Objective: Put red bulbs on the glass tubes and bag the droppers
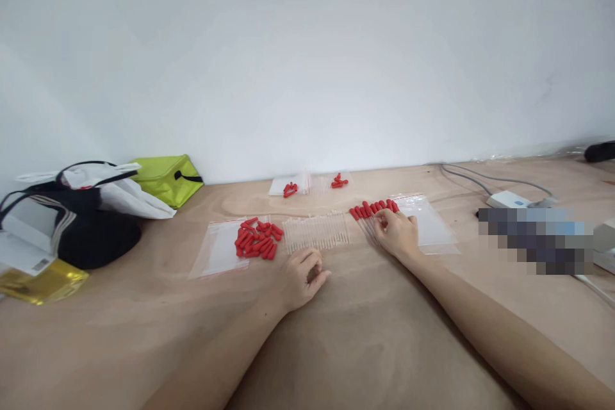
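Observation:
My left hand [303, 278] rests on the wooden table just below a row of thin clear tubes [317, 232], its fingers curled but apart, with nothing visible in it. My right hand [396, 232] is at a row of clear tubes with red bulb ends [372, 209]; its fingers are pressed together, and what they hold, if anything, is too small to make out. A pile of loose red bulbs [258, 239] lies on a clear plastic bag [216, 250] left of my left hand. Another clear bag [432, 224] lies right of my right hand.
Two small bags with a few red pieces [290, 189] [339, 181] lie by the wall. At the left are a green bag [168, 179], a black bag [96, 237] and a yellow packet [45, 282]. A white box with cables [510, 200] and a blurred object [538, 237] lie right.

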A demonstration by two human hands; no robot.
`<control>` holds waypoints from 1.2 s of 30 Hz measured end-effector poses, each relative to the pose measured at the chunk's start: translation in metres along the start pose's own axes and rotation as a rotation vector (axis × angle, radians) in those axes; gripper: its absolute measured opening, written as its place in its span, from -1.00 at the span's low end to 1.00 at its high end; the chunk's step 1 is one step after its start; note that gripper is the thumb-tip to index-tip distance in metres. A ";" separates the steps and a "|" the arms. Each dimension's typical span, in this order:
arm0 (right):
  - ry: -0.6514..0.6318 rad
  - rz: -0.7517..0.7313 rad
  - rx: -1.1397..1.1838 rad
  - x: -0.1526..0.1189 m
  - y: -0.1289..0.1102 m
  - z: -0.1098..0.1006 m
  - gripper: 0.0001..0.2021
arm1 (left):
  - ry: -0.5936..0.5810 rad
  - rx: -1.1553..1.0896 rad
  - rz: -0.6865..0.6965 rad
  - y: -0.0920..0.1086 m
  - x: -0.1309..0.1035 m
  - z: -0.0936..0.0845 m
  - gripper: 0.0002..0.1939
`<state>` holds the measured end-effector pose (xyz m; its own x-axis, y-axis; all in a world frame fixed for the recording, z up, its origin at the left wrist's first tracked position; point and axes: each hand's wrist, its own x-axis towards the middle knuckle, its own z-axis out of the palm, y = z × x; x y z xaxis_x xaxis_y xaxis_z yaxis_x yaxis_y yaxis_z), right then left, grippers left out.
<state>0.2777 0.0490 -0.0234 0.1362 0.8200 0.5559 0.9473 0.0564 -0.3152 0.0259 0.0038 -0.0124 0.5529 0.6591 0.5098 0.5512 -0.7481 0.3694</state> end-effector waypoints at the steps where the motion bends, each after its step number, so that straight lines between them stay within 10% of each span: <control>1: -0.005 0.024 -0.034 0.001 0.000 0.001 -0.81 | -0.028 -0.001 -0.014 0.000 0.001 0.000 -0.90; 26: -0.473 0.143 -0.201 0.022 -0.072 0.009 -0.71 | -0.053 0.105 -0.077 0.000 0.006 -0.008 -0.86; 30: -0.453 0.110 -0.202 0.020 -0.072 0.009 -0.70 | 0.097 0.259 -0.222 -0.022 0.016 -0.027 -0.79; 36: -0.331 0.028 -0.187 0.009 -0.065 0.001 -0.70 | -0.008 0.616 -0.595 -0.057 0.028 -0.061 -0.72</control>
<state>0.2171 0.0532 0.0011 0.0910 0.9611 0.2608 0.9852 -0.0487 -0.1645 -0.0281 0.0603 0.0281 0.0667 0.9312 0.3584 0.9910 -0.1034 0.0845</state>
